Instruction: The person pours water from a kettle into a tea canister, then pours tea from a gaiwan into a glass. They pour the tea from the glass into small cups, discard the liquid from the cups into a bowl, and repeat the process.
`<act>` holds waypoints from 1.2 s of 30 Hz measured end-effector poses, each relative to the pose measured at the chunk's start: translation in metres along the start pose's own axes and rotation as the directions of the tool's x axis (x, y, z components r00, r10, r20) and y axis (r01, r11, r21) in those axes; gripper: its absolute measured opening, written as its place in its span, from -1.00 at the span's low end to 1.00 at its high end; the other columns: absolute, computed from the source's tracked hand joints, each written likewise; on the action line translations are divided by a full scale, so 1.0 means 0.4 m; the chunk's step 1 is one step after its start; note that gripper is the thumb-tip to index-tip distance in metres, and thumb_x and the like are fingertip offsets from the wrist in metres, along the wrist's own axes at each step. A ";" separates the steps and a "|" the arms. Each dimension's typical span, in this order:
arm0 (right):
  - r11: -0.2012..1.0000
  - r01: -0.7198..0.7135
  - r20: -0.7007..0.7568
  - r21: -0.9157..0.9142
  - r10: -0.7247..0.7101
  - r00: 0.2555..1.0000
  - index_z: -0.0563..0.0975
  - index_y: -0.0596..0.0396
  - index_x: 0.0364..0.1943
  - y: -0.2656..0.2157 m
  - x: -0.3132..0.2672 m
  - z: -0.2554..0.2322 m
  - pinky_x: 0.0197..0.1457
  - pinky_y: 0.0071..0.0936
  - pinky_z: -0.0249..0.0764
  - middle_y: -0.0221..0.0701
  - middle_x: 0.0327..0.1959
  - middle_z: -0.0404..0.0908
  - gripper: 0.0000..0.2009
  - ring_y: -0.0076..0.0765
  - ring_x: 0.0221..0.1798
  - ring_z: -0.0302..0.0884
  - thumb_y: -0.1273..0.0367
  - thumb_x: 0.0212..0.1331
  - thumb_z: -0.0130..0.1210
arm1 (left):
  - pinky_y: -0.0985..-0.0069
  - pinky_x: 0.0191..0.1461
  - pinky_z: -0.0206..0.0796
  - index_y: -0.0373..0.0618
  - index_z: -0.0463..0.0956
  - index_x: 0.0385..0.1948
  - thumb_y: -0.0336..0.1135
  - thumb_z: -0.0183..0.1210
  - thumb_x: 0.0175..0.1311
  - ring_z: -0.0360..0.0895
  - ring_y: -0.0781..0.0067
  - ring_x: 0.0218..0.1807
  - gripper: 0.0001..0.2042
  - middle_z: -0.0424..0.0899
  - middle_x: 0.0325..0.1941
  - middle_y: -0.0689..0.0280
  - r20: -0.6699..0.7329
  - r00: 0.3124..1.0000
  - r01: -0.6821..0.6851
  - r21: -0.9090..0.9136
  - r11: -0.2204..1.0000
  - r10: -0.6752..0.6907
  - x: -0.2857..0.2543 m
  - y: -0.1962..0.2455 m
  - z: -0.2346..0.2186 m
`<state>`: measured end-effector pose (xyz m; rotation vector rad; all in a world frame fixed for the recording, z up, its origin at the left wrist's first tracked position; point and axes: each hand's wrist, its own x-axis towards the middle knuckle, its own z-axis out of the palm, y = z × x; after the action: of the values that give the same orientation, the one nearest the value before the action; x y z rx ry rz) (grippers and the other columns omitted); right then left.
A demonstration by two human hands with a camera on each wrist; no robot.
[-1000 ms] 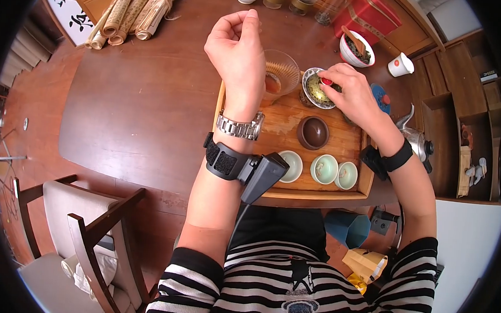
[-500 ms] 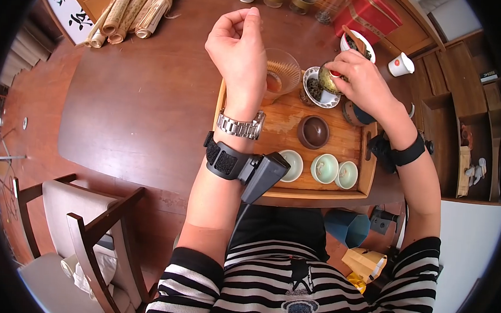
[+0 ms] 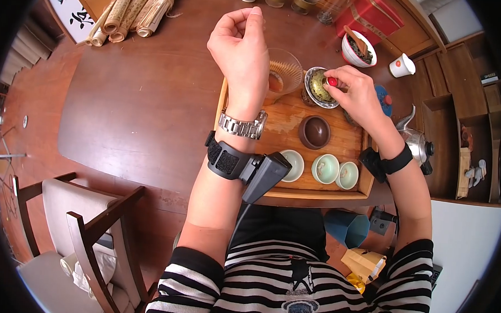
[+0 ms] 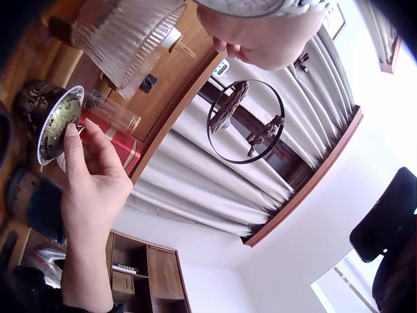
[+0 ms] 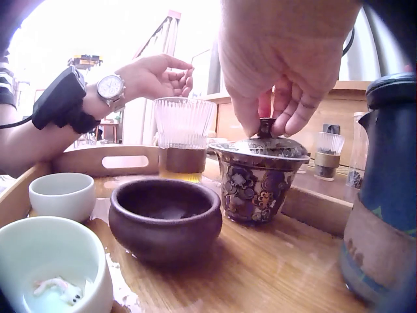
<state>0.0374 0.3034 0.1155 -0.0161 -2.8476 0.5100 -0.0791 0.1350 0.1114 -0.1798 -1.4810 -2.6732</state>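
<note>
My right hand (image 3: 358,97) pinches the knob of a gold-patterned lid (image 3: 318,88) between thumb and fingers. The lid sits in the mouth of a dark, flower-patterned gaiwan (image 5: 253,189) on the wooden tray, as the right wrist view shows. In the head view my left hand (image 3: 241,58) is raised over the tray's left side, its fingers loosely curled with nothing in them. Behind its wrist stands a ribbed glass pitcher (image 3: 286,71) with some amber liquid at the bottom. A brown bowl (image 3: 314,132) stands just in front of the gaiwan.
Pale green cups (image 3: 325,168) line the near side of the tray (image 3: 274,124). To the right are a blue lidded pot (image 5: 384,189) and a metal kettle (image 3: 414,138). Farther back stand a bowl of tea leaves (image 3: 350,55), a paper cup (image 3: 402,64) and a red box (image 3: 374,19).
Half a second ago my right hand held the lid up and to the right, with dark leaves showing in the gaiwan. Now the lid is back over it. My left hand has barely moved.
</note>
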 end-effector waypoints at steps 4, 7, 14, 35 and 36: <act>0.998 -0.030 -0.011 0.060 0.031 0.999 0.54 0.24 -0.30 -0.007 -0.005 0.000 -0.30 -0.45 0.48 -0.22 -0.37 0.54 -0.79 -0.22 -0.36 0.53 0.45 -0.06 0.14 | 0.73 -0.29 0.27 -0.30 0.50 -0.39 -0.40 0.15 0.12 0.43 0.65 -0.42 -0.86 0.54 -0.48 0.34 -0.001 1.000 -0.009 -0.007 1.000 0.009 0.001 -0.006 0.000; 0.998 -0.029 -0.007 0.059 0.030 1.000 0.53 0.25 -0.29 -0.006 -0.005 0.000 -0.31 -0.46 0.49 -0.22 -0.36 0.54 -0.79 -0.23 -0.36 0.54 0.46 -0.06 0.13 | 0.73 -0.29 0.28 -0.30 0.50 -0.39 -0.40 0.15 0.12 0.43 0.65 -0.42 -0.86 0.54 -0.48 0.34 -0.004 1.000 -0.025 0.016 1.000 0.025 0.000 -0.004 0.001; 0.998 -0.002 -0.012 0.057 0.003 1.000 0.54 0.25 -0.24 0.002 -0.009 0.006 -0.33 -0.55 0.43 -0.27 -0.34 0.55 -0.75 -0.42 -0.44 0.48 0.47 -0.06 0.17 | 0.72 -0.30 0.27 -0.30 0.49 -0.40 -0.40 0.16 0.12 0.43 0.64 -0.42 -0.86 0.54 -0.48 0.34 0.005 1.000 -0.018 -0.002 1.000 0.018 -0.002 -0.004 0.001; 0.908 -0.282 -0.498 0.311 0.408 0.765 0.48 0.21 -0.15 0.054 -0.407 -0.055 -0.12 -0.59 0.38 -0.34 -0.18 0.50 -0.76 -0.51 -0.24 0.45 0.51 0.05 0.09 | 0.60 -0.09 0.21 -0.28 0.45 -0.23 -0.09 0.19 0.10 0.43 0.60 -0.23 -0.61 0.53 -0.29 0.30 0.129 0.991 0.028 0.143 0.989 -0.047 -0.014 0.008 0.017; 0.858 -0.332 -0.509 0.392 0.503 0.698 0.48 0.22 -0.15 0.066 -0.445 -0.030 -0.11 -0.60 0.38 -0.34 -0.17 0.50 -0.77 -0.53 -0.23 0.44 0.50 0.08 0.07 | 0.61 -0.06 0.21 -0.33 0.36 -0.13 -0.08 0.20 0.10 0.41 0.55 -0.16 -0.52 0.51 -0.23 0.24 0.169 0.984 0.028 0.157 0.987 -0.055 -0.020 0.010 0.023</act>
<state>0.2121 0.3225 0.0745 -0.6816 -2.1095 0.8150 -0.0702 0.1409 0.1187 -0.3826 -1.7518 -2.6174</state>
